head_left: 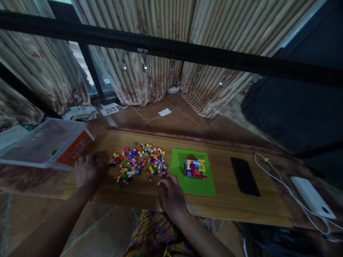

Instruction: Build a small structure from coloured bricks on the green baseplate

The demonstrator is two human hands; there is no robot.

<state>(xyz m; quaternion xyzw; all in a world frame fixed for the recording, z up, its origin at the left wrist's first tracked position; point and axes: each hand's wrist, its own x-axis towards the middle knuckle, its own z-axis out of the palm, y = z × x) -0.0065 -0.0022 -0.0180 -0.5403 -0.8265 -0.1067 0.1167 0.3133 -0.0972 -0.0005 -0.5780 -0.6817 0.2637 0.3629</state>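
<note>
My left hand (88, 170) rests on the wooden board, fingers spread loosely and touching nothing but the board, close to the orange label of a clear plastic box (45, 142). At the near right edge of a scattered pile of small coloured toy bricks (132, 162) is my right hand (171, 194). Its thumb and fingers are pinched together among a few bricks; what lies between the fingertips is too small to make out. Just right of that hand, a green baseplate (197, 189) carries a small multicoloured brick structure (195, 168), hollow in the middle.
A black phone (244, 176) lies on the board (222, 207), right of the baseplate. Farther right are a white power bank (312, 196) and a looped white cable (284, 184). Striped curtains (150, 78) hang behind a dark metal bar (171, 48). Papers lie on the tiled floor.
</note>
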